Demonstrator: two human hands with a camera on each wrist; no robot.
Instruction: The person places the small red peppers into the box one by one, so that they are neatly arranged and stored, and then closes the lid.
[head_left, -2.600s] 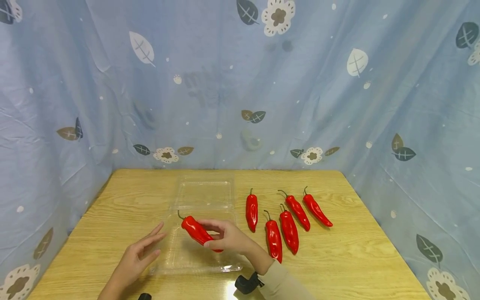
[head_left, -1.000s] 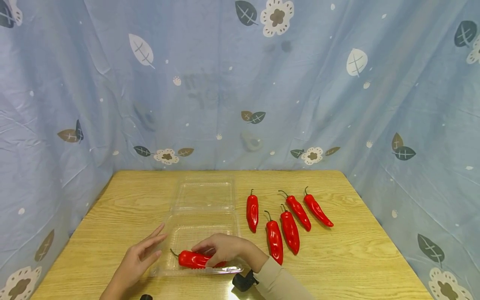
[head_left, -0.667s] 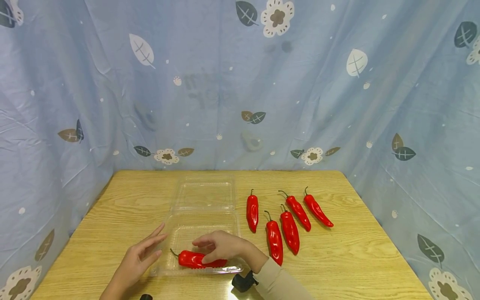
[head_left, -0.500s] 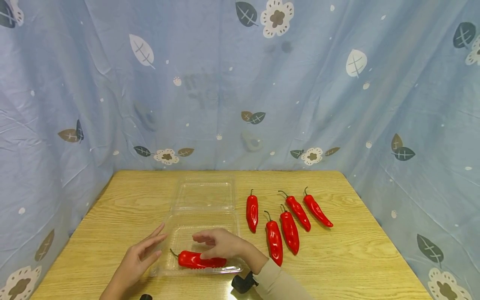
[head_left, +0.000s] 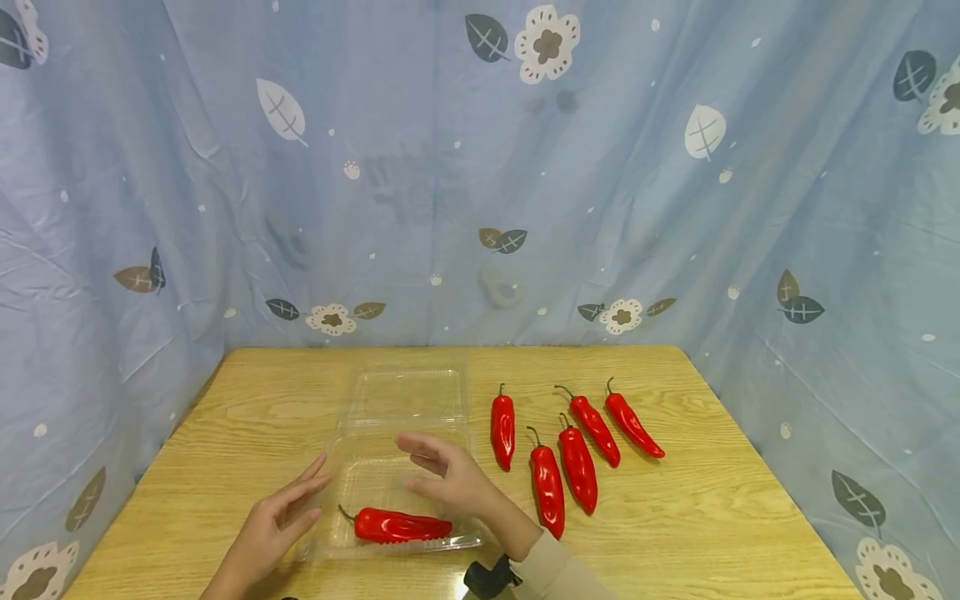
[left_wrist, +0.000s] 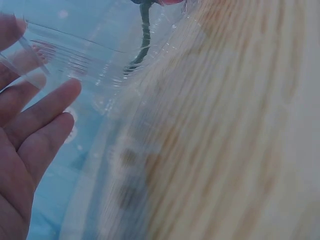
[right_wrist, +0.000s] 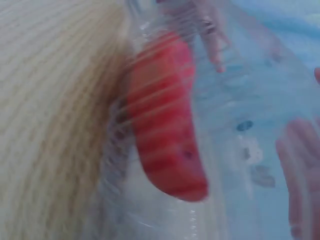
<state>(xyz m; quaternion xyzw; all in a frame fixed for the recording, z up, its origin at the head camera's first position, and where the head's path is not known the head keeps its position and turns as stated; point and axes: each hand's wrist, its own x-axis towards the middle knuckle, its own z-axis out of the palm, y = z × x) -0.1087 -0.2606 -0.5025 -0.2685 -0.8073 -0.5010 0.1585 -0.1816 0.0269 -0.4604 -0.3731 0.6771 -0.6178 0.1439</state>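
A red chili pepper [head_left: 401, 526] with a green stem lies crosswise along the near side of a clear plastic clamshell container [head_left: 360, 483], its lid folded back behind. Above the container hovers my right hand [head_left: 450, 479], fingers loosely spread and holding nothing, apart from the pepper. At the container's left edge, my left hand [head_left: 270, 525] has its fingers extended; in the left wrist view those fingers [left_wrist: 45, 115] are by the clear wall, and I cannot tell if they touch it. Through that wall the right wrist view shows the pepper [right_wrist: 165, 120], blurred.
Several more red peppers lie to the right of the container, among them one pepper [head_left: 503, 429] close to its edge and one [head_left: 633, 425] farthest right. They rest on a wooden table [head_left: 675, 525]. A patterned blue curtain [head_left: 450, 183] encloses the back and sides.
The right hand lowered the pepper into the container, let go of it, and has lifted up and away. The pepper now lies there by itself. The left hand has hardly moved.
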